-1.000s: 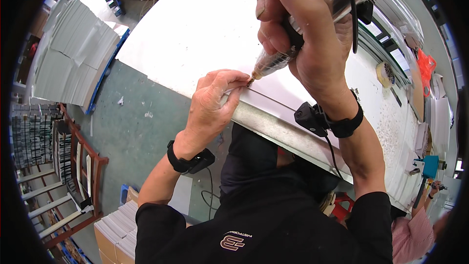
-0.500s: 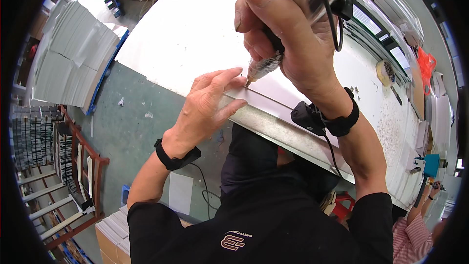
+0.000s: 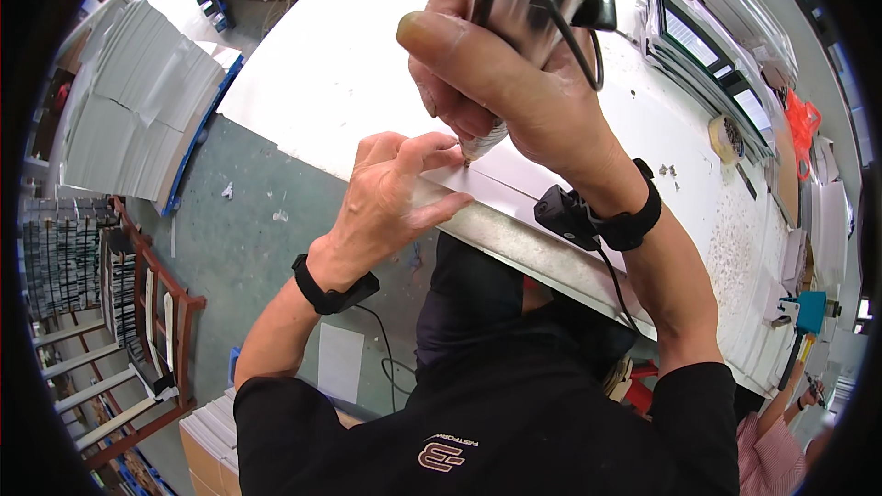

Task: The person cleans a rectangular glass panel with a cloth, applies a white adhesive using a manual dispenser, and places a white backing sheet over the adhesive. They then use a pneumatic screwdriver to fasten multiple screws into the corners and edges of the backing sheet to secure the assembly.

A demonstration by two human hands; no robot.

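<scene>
My right hand [image 3: 524, 83] is wrapped around a silver-and-black hand-held tool [image 3: 533, 0] with a cable; I cannot make out its exact kind. Its cone-shaped tip [image 3: 484, 140], wrapped in clear film, points down at the end of a long white strip [image 3: 505, 184] on the table's near edge. My left hand [image 3: 386, 184] grips that end, thumb on the near side and bent fingers on the far side. The tool's point meets the strip close to my left fingertips. The fingers of my right hand partly hide the tool's grip.
The white table [image 3: 349, 55] stretches away to the right. On it lie a tape roll [image 3: 725, 139] and framed panels [image 3: 707, 46]. A teal tool [image 3: 810, 311] sits at the right edge, near another person's arm [image 3: 776, 404]. Stacked white sheets [image 3: 147, 101] stand at left, above a red-brown rack [image 3: 184, 331].
My right hand and the tool have shifted left and lower, the tool standing more upright, its point staying near the same spot. My left index finger bends a little more; the left hand hardly moved.
</scene>
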